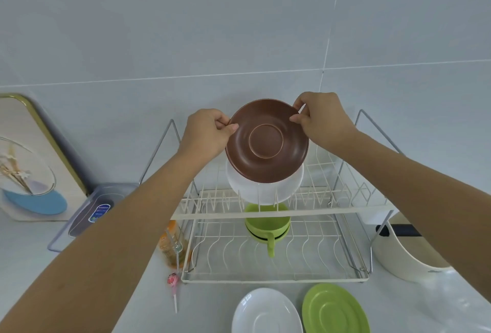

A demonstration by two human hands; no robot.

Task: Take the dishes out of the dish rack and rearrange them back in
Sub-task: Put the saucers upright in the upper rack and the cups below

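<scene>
Both hands' fingers (233,127) pinch the brown saucer (267,140) upright by its side rims, underside facing the camera.

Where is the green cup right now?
The green cup sits in the middle of the dish rack's lower shelf, right under the white dish on the top shelf, handle pointing toward the person.

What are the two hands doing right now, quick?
Left hand: closed, fingers pinching the left rim of the brown saucer.
Right hand: closed, fingers pinching the saucer's right rim.
</scene>
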